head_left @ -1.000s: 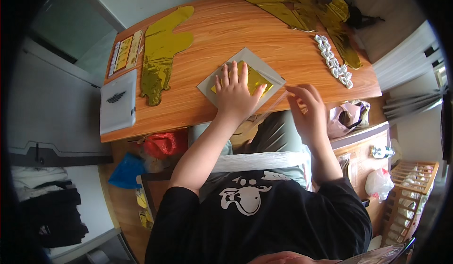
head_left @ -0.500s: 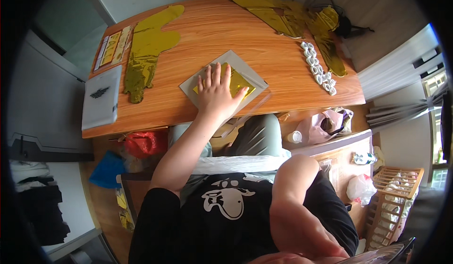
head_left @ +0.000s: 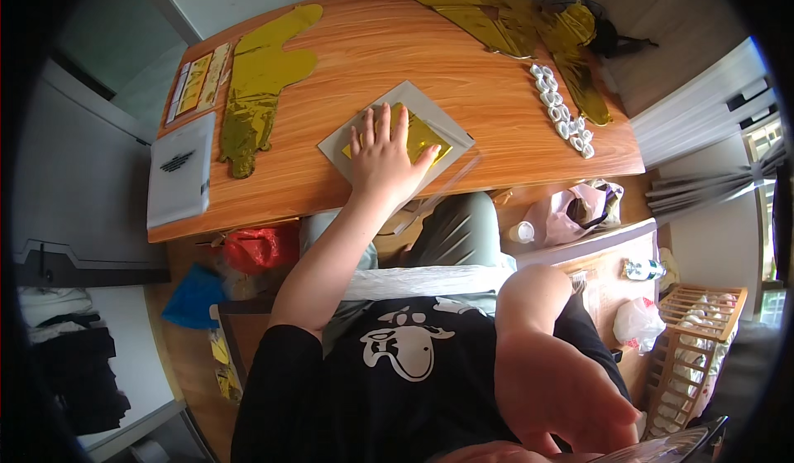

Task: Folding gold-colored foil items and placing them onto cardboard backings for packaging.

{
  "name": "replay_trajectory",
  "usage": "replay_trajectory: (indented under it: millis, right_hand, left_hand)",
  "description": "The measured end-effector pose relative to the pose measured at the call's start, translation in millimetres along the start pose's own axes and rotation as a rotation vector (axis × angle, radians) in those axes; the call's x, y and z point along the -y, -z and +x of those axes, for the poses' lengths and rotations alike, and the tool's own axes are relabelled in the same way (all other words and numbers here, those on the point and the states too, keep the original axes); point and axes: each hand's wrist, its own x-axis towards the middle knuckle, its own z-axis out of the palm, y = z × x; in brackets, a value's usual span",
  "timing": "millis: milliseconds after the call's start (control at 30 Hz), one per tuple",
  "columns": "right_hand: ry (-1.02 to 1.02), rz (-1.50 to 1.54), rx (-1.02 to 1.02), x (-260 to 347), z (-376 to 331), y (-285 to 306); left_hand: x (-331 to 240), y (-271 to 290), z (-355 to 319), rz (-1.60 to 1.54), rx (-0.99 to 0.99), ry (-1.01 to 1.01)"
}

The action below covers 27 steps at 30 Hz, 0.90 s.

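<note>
My left hand (head_left: 382, 158) lies flat with its fingers spread on a square gold foil sheet (head_left: 428, 136). The sheet rests on a grey board (head_left: 335, 146) near the front edge of the wooden table (head_left: 372, 49). A clear thin strip (head_left: 447, 188) lies at the board's near right corner and juts over the table edge. My right arm is bent upward toward the camera at the lower right. Only its upper arm and elbow show, and the hand itself is out of the picture.
A long crumpled gold foil piece (head_left: 256, 82) and a white flat box (head_left: 178, 169) lie at the table's left. More gold foil (head_left: 496, 20) and a row of small white rings (head_left: 562, 111) sit at the right. A pink bag (head_left: 571, 211) and a red bag (head_left: 256, 248) are on the floor.
My right hand has left the table's front edge; the arm has risen toward my head and the hand is out of view. My left hand stays flat on the gold sheet.
</note>
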Motion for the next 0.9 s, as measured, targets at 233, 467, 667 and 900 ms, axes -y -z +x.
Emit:
replay_trajectory:
  millis: [233,467,667,900]
  right_hand:
    - [-0.098,-0.212,0.045,-17,6,3]
    - [-0.159,-0.085,0.147,-8,11,14]
    - [-0.709,-0.364,0.739,-15,-32,92]
    - [-1.239,-1.013,1.237,-10,-116,135]
  left_hand:
    - [3,-2,-4,0.02,-0.017,-0.001]
    - [0,-2,-1,0.008,-0.021,-0.003]
    - [-1,-4,0,-0.018,-0.015,-0.004]
    - [3,1,2,0.005,0.066,0.036]
